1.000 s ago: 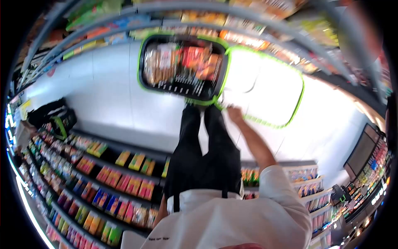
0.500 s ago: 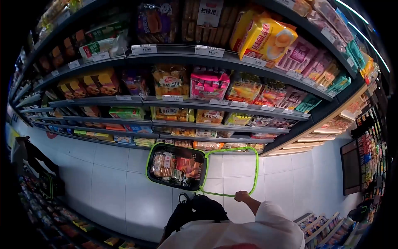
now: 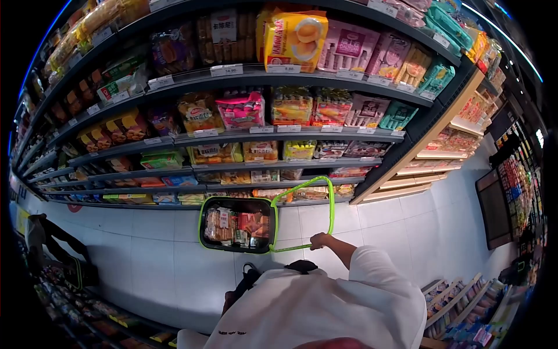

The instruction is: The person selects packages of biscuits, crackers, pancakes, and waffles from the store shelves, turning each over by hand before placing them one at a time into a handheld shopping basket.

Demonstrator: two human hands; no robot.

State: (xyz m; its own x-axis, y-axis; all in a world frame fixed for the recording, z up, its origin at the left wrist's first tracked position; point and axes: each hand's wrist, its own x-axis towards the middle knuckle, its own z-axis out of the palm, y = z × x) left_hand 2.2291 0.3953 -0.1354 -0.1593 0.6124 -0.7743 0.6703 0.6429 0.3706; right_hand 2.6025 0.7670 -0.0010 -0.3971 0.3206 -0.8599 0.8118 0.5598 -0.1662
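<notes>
My right hand (image 3: 319,241) is closed around the lower bar of the green handle (image 3: 332,203), which extends to the right of the basket. The black basket (image 3: 204,227) with a green rim is low by the bottom shelf and holds several packaged foods, among them a pack of light-brown items (image 3: 221,225) and a red pack (image 3: 254,224). My left hand is out of view.
Shelves of packaged bread and snacks (image 3: 296,41) with price tags run across the front. Wooden shelving (image 3: 418,139) stands at the right end. Another person (image 3: 49,238) is at the far left. More racks (image 3: 459,302) are at the lower right.
The view has turned right, so the shelves appear further left. My right hand and the handle have shifted left and up in view, and the handle appears tilted more upward.
</notes>
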